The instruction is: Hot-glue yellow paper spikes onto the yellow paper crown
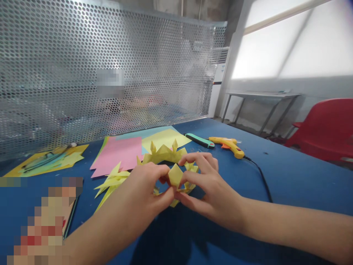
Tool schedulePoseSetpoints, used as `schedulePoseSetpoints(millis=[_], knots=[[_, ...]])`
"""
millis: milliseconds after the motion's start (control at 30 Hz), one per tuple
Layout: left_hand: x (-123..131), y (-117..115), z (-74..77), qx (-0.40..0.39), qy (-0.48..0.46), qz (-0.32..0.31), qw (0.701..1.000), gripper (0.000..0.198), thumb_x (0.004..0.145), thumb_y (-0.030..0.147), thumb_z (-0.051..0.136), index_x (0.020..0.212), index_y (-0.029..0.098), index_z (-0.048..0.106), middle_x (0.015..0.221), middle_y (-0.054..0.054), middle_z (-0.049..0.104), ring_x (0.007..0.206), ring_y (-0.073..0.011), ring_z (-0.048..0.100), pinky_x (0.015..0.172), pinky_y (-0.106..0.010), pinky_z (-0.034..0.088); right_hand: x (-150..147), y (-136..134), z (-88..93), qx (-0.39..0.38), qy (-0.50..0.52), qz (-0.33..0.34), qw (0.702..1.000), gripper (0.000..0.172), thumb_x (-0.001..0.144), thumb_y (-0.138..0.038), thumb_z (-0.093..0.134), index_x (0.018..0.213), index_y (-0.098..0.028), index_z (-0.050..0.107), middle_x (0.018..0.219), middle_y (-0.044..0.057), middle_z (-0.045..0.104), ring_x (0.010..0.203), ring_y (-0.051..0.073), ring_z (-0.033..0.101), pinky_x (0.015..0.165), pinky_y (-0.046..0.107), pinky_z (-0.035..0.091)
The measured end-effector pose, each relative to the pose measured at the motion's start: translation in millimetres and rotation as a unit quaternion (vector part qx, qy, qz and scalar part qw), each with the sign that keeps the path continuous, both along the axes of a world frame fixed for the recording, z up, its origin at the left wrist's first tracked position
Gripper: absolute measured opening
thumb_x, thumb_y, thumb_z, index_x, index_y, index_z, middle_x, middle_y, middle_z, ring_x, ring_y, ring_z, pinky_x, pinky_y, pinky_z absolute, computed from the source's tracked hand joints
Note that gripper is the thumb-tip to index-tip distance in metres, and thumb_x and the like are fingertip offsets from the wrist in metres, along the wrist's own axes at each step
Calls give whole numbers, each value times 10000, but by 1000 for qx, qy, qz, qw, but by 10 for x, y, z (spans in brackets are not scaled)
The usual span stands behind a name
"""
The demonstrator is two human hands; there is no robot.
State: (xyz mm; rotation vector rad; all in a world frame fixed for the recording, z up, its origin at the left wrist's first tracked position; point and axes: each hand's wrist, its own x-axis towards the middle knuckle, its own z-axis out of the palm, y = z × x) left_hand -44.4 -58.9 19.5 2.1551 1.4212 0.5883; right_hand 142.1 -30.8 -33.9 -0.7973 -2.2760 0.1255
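Two hands meet low over the blue table point(289, 176). The left hand point(150, 187) and right hand point(209, 191) pinch one yellow paper ring point(165, 154) of spiky folded units, fingertips closed on its near edge. Beyond the right fingers lie one glue gun point(228, 144) and one teal cutter point(200, 140).

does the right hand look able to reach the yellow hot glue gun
Probably, once it lets go: the right hand pinches the yellow folded paper ring, and only bare blue table lies before the yellow hot glue gun.

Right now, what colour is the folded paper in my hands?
The paper is yellow, clearest in the head view.
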Motion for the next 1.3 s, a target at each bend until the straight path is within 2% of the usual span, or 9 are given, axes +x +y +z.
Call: schedulePoseSetpoints(millis=[233, 533, 700, 833, 1067, 1300], knots=[[24, 11, -50, 54, 14, 4, 998, 125, 774, 208, 526, 652, 223, 503, 661, 64, 557, 613, -120, 479, 582, -253, 347, -4, -7, 7, -10, -4, 6, 1000, 50, 861, -242, 608, 850, -240, 656, 1143, 87, 524, 1090, 279, 439, 893, 528, 380], [32, -5, -46, 59, 33, 15, 998, 136, 817, 255, 544, 684, 227, 543, 707, 55, 600, 624, -130, 483, 613, -272, 337, 2, -3, 40, 9, -1, 29, 1000, 86, 879, -222, 579, 830, -212, 650, 1160, 97, 531, 1070, 280, 452, 868, 533, 400], [10, -18, -4, 19, -7, 11, 1000, 137, 786, 239, 539, 650, 223, 538, 640, 67, 562, 598, -118, 467, 581, -255, 338, 8, 1, 49, 2, 6, 37, 999, 82, 872, -209, 585, 831, -221, 654, 1168, 90, 522, 1079, 278, 437, 895, 552, 395], [-2, 6, 12, -5, -7, 18, 1000, 115, 772, 261, 547, 673, 223, 593, 649, 62, 602, 612, -122, 500, 587, -256, 345, 15, 7, 48, -25, 12, 43, 999, 73, 865, -206, 599, 827, -228, 657, 1179, 80, 511, 1099, 278, 423, 915, 556, 376], [-9, 13, 4, -52, -32, 47, 997, 151, 757, 329, 561, 719, 208, 643, 725, 24, 666, 714, -164, 589, 662, -276, 417, 33, 17, 56, -42, 18, 32, 998, 63, 829, -205, 658, 789, -249, 678, 1218, 55, 514, 1136, 288, 415, 918, 549, 360], [-17, 8, -4, -55, -46, 65, 995, 144, 736, 328, 581, 716, 210, 661, 749, 13, 685, 770, -187, 625, 722, -298, 458, 10, 39, 41, -61, 43, 21, 997, 88, 793, -204, 705, 721, -253, 689, 1236, 35, 547, 1129, 282, 442, 934, 558, 353]])
